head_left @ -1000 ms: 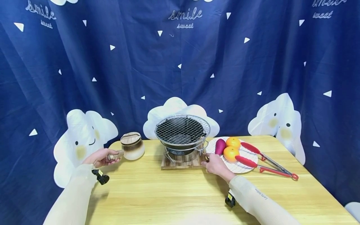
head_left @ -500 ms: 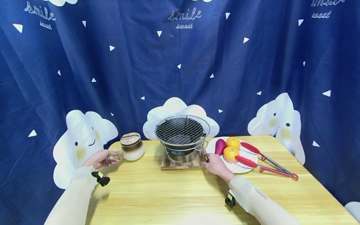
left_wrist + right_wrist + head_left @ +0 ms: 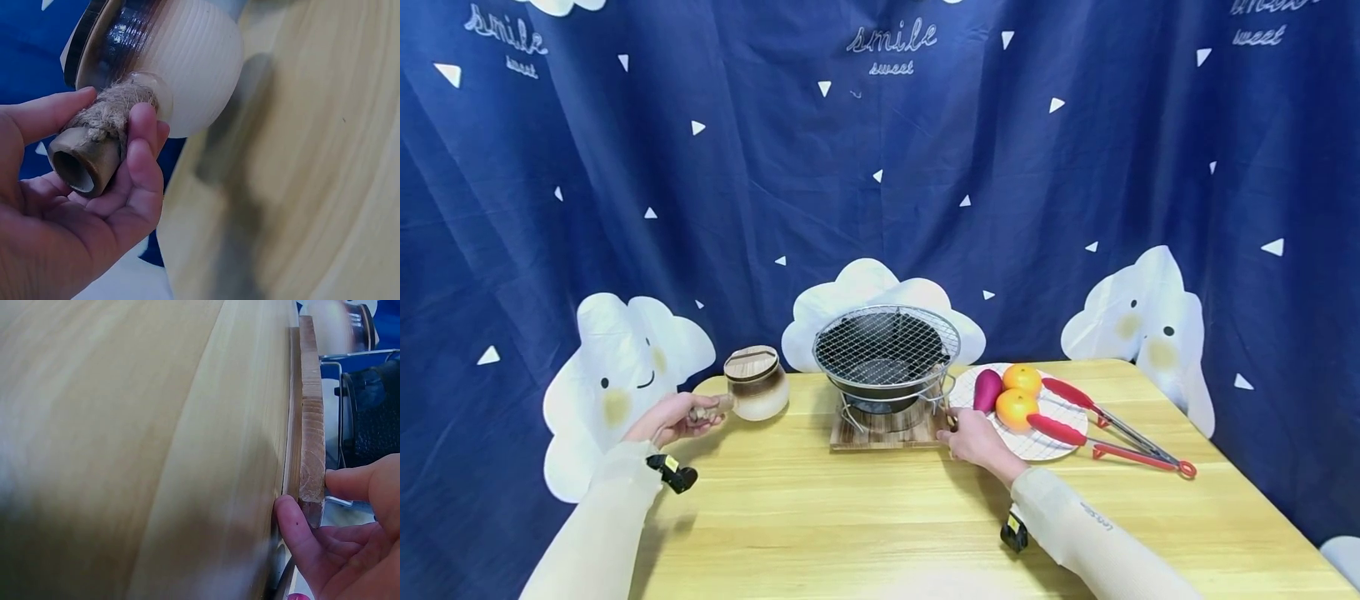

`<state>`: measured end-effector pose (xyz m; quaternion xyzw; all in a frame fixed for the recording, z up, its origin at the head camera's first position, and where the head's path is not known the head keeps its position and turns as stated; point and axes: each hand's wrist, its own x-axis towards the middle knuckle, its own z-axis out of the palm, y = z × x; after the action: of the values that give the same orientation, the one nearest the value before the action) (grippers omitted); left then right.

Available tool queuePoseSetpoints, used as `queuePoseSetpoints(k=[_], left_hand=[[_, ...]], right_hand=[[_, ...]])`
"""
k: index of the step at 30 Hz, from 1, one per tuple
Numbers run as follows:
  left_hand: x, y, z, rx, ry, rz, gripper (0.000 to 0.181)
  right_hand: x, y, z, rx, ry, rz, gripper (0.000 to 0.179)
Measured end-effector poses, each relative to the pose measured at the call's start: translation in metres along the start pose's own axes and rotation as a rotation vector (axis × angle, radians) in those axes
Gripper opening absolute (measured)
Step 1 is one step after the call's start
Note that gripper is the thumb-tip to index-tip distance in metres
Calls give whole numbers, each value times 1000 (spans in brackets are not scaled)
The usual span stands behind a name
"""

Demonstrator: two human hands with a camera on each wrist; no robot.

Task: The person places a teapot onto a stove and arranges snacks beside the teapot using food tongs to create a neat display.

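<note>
My left hand (image 3: 676,418) grips the twine-wrapped handle (image 3: 103,122) of a small side-handled pot (image 3: 762,395), cream below and brown toward the top, with a wooden lid (image 3: 751,362). In the left wrist view the pot's shadow lies apart from it, so it seems raised off the table. Over at the grill, my right hand (image 3: 976,438) pinches the front right corner of a wooden board (image 3: 312,419); thumb and fingers lie on opposite faces. On that board stands a round black tabletop grill (image 3: 880,404) with a wire mesh (image 3: 883,346) on top.
Right of the grill, a white checked plate (image 3: 1054,450) bears a purple eggplant-like piece (image 3: 987,390) and two oranges (image 3: 1017,409). Red-tipped tongs (image 3: 1138,450) lie across the plate's right side onto the wooden table (image 3: 820,517). A blue curtain (image 3: 880,133) hangs behind.
The pot has risen slightly and shifted a little to the right in my left hand. My right hand stays at the board's corner.
</note>
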<state>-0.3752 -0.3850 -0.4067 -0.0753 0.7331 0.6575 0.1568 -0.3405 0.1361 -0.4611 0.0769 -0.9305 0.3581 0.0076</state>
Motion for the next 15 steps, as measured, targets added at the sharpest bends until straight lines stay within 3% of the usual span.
queuePoseSetpoints(k=[4,10,15], left_hand=[[-4,14,7,-1,6,27,28],[-10,34,14,-33,-12,44,10],[-14,47,17,-42,-29,71,17]], right_hand=[[0,0,-1,-15,-1,2,55],[1,1,-2,0,-7,7,54],[1,1,-1,8,-22,4,54]])
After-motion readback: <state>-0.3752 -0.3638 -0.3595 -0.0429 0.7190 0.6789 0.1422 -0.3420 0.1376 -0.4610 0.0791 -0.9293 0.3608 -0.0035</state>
